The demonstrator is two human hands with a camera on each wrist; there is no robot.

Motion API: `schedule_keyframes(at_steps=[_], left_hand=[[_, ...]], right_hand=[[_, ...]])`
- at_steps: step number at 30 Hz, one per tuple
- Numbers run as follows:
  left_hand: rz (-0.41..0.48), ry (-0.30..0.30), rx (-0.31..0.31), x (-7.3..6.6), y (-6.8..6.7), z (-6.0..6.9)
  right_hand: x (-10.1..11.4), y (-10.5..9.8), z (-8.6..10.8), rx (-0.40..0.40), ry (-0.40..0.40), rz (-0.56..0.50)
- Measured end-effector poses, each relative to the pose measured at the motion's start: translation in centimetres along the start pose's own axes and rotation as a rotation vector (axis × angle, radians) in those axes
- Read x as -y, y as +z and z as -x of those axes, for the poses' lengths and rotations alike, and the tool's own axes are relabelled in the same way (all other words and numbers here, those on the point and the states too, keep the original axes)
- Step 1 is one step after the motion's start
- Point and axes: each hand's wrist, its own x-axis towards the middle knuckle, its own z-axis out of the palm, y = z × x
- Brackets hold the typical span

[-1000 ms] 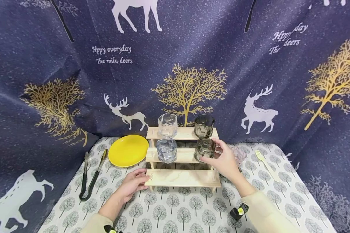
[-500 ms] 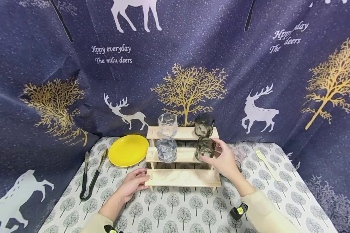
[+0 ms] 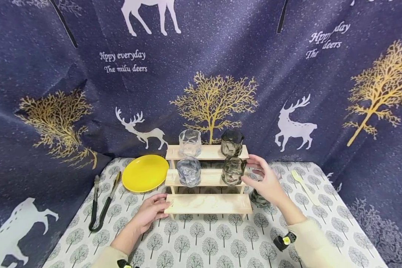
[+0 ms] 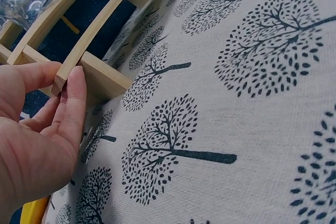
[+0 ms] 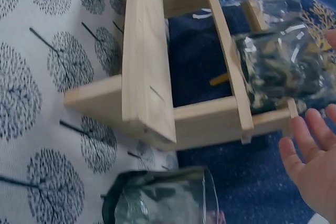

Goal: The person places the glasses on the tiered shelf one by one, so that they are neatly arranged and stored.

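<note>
Lower left of centre, the left hand [image 3: 151, 211] pinches a pale wooden three-step rack [image 3: 207, 204]. Farther off, right of centre, the right hand [image 3: 266, 181], fingers loosely parted, is just right of a smoky-grey wavy glass tumbler [image 3: 233, 171] on the middle step [image 3: 211, 178].

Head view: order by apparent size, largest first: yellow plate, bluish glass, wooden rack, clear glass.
1. Wooden rack
2. Yellow plate
3. Bluish glass and clear glass: too alike to rank; the bluish stands nearer.
</note>
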Motion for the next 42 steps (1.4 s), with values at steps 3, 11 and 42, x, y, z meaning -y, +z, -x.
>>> schedule_keyframes(at_steps=[3,11,42], left_hand=[[-0.001,0.002,0.003,0.0,-0.1,0.1],[0.005,0.005,0.006,0.0,-0.1,0.0],[0.013,0.004,0.003,0.3,-0.1,-0.1]], right_hand=[[-0.3,-0.8,0.5,-0.018,-0.029,0.039],[-1.8,-2.4,1.9,-0.095,0.025,0.214],[-7.0,-1.4,6.3,-0.29,0.291,0.409]])
